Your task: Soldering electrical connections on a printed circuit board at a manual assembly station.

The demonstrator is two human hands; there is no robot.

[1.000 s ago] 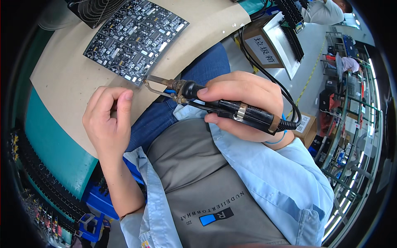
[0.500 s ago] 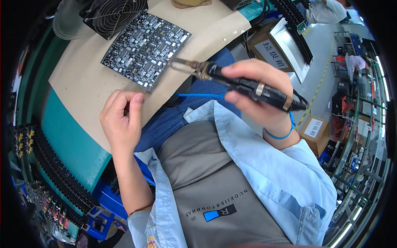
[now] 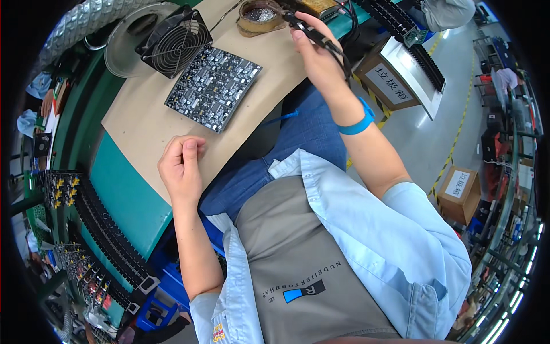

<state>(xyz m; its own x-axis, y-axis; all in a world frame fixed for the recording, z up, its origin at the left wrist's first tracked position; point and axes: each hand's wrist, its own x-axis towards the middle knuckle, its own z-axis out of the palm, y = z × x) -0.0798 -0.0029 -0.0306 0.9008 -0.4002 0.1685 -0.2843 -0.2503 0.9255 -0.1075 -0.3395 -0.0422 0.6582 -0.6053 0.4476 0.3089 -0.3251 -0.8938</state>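
My right hand (image 3: 322,64) is closed around black soldering tweezers (image 3: 314,35), reaching out to the far side of the table. The tool's front end is at the rim of a round tan pot (image 3: 251,27) with shiny metallic bits inside; its tips are hard to make out there. A panel of dark circuit boards (image 3: 213,87), dense with small parts, lies on the brown paper (image 3: 140,123). Just below its near corner my left hand (image 3: 182,167) rests in a loose fist on the paper's edge, with nothing visible in it.
A black fan (image 3: 179,49) with a wire guard stands behind the panel, beside a clear round dish (image 3: 121,43). Black slotted racks (image 3: 109,235) curve along the left. To the right are a labelled carton (image 3: 385,83) and another carton (image 3: 458,192) on the floor.
My right hand has carried the soldering tweezers away from beside the panel, out to the pot at the far side. My left hand stays curled by the panel. The view has shifted somewhat.
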